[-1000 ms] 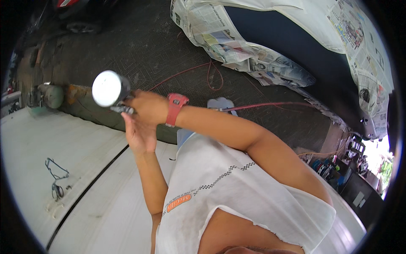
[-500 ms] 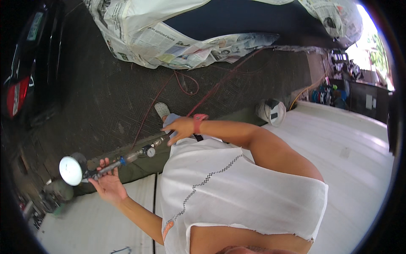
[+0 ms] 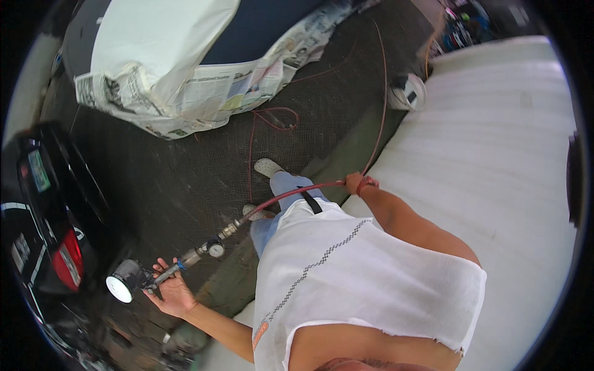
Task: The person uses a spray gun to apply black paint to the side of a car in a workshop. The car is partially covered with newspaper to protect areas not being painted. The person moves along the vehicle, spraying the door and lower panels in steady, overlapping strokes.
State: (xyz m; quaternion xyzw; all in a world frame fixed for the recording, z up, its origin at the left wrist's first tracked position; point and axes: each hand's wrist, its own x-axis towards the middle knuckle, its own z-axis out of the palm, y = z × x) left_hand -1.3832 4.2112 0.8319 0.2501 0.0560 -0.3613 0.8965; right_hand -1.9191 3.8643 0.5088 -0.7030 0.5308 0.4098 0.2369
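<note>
My left hand (image 3: 175, 295) is closed around the handle of a paint spray gun (image 3: 165, 274), palm up with some fingers spread. The gun's cup (image 3: 128, 272) has a white round end (image 3: 119, 289) and points away to the left. A small pressure gauge (image 3: 216, 250) and metal fittings (image 3: 229, 229) sit at the handle's end, where a red air hose (image 3: 278, 198) joins. Out to the right, my right hand (image 3: 356, 183) is closed on this hose, which arcs across my front and runs on toward the far right.
A car body masked with newspaper (image 3: 210, 99) stands ahead. At the left is a black car with a red tail light (image 3: 68, 260). Loops of hose (image 3: 275, 117) lie on the dark floor (image 3: 179, 179). A white bucket (image 3: 408, 93) stands beside the white panel (image 3: 489, 161) at right.
My right hand has moved from near the gun's fittings out to the right, and the hose is now stretched across my front. The view has turned toward the black car.
</note>
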